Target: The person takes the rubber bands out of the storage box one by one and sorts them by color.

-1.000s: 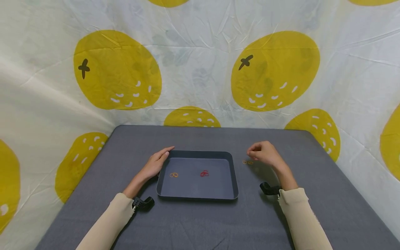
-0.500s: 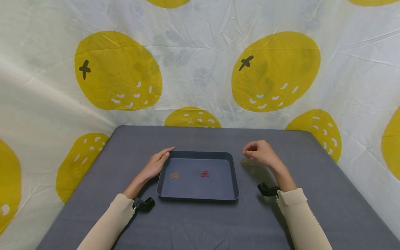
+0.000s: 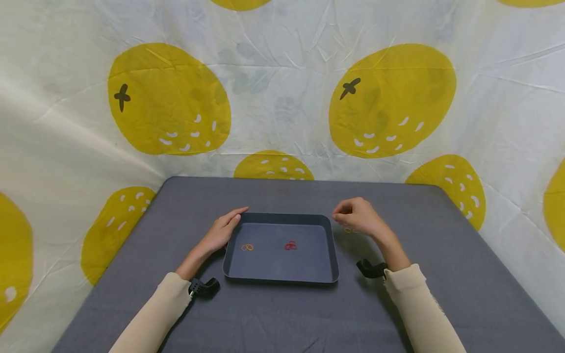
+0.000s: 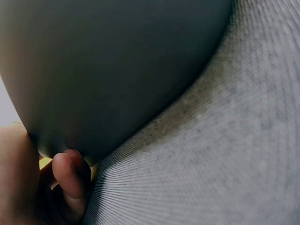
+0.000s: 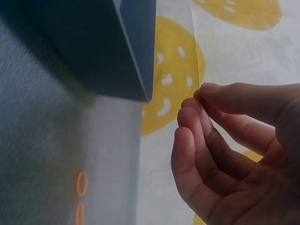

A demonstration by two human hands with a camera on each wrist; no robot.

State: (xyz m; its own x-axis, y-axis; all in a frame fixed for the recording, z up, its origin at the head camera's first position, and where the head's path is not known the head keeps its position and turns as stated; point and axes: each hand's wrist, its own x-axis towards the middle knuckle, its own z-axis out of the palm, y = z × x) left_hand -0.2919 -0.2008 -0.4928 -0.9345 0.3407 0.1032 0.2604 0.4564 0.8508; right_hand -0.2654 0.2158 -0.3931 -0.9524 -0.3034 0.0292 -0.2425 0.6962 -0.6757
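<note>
A shallow dark grey tray (image 3: 282,280) sits on the table. In it lie a pair of orange rubber bands (image 3: 247,247) on the left and a small cluster of red rubber bands (image 3: 290,245) near the middle. My left hand (image 3: 218,233) holds the tray's left side by the far corner, thumb along the rim, fingertips (image 4: 68,173) against the outer wall. Beyond the tray's far right corner, my right hand (image 3: 358,215) hovers with thumb and index tips together; I cannot tell whether something small is pinched there. Two orange rubber bands (image 5: 82,183) lie on the table below it.
Grey cloth covers the table (image 3: 282,318). Behind and beside it hangs a white curtain (image 3: 278,108) printed with yellow fruit. Each wrist carries a black camera mount (image 3: 372,268) close over the table.
My right hand has moved left toward the tray's far right corner, now partly covering the two orange rubber bands on the table. My left hand and the tray stay in place.
</note>
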